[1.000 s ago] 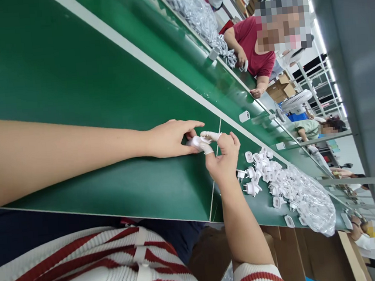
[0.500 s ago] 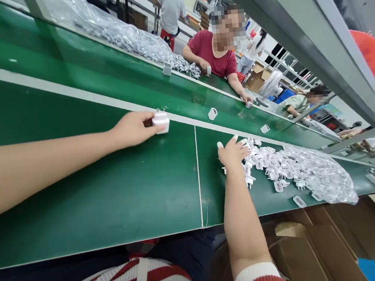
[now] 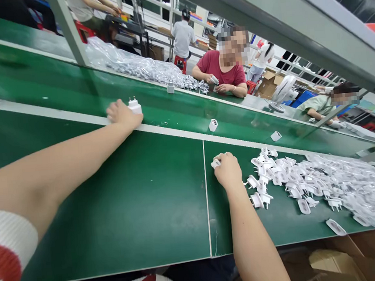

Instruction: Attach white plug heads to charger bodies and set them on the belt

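My left hand (image 3: 124,114) reaches over the white strip at the far-left part of the green work surface. It is closed around a white plug charger (image 3: 134,106) whose metal pins point up; its far fingers are blurred. Lower and to the right, my right hand (image 3: 228,167) pinches a small white plug cap (image 3: 215,163) above the near green surface. Right of that hand lies a loose pile of white plug caps (image 3: 275,172) with pins, spilling from a clear plastic bag (image 3: 372,185). White charger housings (image 3: 213,125) stand on the far green strip.
Another housing (image 3: 275,136) lies farther right on the far strip. Across from me a co-worker in a red shirt (image 3: 222,69) handles white parts beside a bagged heap (image 3: 155,69). A grey metal beam (image 3: 284,40) slants overhead. Cardboard (image 3: 339,260) lies below the table edge.
My left hand has moved left and away from me with the charger, whose pins now show. My right hand has drawn back left from the pile, now pinching a plug cap. The view has shifted.
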Available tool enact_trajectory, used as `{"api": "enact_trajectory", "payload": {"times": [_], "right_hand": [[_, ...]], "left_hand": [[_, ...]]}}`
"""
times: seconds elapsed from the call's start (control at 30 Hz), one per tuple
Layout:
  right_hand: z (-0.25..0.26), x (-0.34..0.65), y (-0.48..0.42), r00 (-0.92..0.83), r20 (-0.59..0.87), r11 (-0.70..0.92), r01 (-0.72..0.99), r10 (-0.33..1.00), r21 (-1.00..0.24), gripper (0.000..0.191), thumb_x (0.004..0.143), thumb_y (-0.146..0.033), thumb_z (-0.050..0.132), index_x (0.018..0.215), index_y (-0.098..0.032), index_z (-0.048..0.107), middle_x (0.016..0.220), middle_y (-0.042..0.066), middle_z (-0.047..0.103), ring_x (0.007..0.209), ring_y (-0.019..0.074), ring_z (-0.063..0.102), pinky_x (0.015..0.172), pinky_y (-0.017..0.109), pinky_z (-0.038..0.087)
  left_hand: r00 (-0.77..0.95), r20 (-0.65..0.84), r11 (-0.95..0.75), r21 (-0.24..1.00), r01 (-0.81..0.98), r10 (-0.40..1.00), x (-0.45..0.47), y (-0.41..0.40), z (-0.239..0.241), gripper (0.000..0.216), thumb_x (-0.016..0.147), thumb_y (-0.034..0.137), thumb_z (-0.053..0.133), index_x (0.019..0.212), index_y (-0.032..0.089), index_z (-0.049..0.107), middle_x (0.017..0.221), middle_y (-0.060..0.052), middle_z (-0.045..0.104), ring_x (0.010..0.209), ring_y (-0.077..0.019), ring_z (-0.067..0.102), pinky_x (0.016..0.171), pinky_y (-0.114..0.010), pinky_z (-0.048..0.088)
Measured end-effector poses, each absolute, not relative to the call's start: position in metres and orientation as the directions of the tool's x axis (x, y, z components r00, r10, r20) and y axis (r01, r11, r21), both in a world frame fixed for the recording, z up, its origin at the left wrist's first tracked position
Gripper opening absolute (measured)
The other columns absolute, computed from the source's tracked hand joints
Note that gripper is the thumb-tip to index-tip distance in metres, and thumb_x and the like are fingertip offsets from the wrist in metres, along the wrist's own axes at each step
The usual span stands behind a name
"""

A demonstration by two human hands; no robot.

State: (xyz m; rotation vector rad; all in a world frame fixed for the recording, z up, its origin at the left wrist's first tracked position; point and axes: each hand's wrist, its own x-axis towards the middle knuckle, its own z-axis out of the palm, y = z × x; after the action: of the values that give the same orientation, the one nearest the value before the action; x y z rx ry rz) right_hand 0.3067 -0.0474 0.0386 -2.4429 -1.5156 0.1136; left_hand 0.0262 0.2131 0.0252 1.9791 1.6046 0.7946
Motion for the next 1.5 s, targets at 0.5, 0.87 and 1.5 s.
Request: {"api": "enact_trajectory", "payload": {"times": [0.5, 0.87, 1.5], "right_hand": [[0.038, 0.287, -0.05, 0.425, 0.155, -0.278, 0.784, 0.892, -0.555, 0.016, 0.086, -0.027, 0.063, 0.101, -0.024, 0.066, 0.108, 0.005, 0.067, 0.091, 0.0227, 0.065, 0.08, 0.035, 0.048], [0.039, 0.294, -0.042, 0.231, -0.233, -0.172, -0.253, 0.945, -0.952, 0.029, 0.087, -0.046, 0.069, 0.1, -0.02, 0.072, 0.077, -0.002, 0.063, 0.058, 0.0098, 0.053, 0.055, 0.025, 0.044], [0.045, 0.262, -0.068, -0.041, 0.491, 0.369, 0.715, 0.87, -0.594, 0.03, 0.098, -0.022, 0.065, 0.127, -0.032, 0.071, 0.109, 0.004, 0.073, 0.104, 0.0211, 0.069, 0.095, 0.042, 0.059]], "left_hand": [[0.34, 0.125, -0.32, 0.725, 0.61, 0.932, 0.273, 0.176, 0.009, 0.07, 0.084, 0.055, 0.077, 0.136, 0.014, 0.057, 0.139, -0.025, 0.065, 0.138, -0.0462, 0.052, 0.114, -0.057, 0.041], [0.56, 0.278, -0.502, 0.812, 0.297, 0.78, 0.182, 0.106, -0.005, 0.05, 0.092, 0.048, 0.059, 0.13, 0.017, 0.069, 0.125, -0.011, 0.075, 0.108, -0.0289, 0.07, 0.099, -0.039, 0.054], [0.721, 0.251, -0.576, 0.78, 0.245, 0.646, 0.062, 0.027, -0.006, 0.047, 0.091, 0.068, 0.06, 0.106, 0.026, 0.075, 0.108, -0.006, 0.076, 0.11, -0.031, 0.065, 0.103, -0.047, 0.048]]}}
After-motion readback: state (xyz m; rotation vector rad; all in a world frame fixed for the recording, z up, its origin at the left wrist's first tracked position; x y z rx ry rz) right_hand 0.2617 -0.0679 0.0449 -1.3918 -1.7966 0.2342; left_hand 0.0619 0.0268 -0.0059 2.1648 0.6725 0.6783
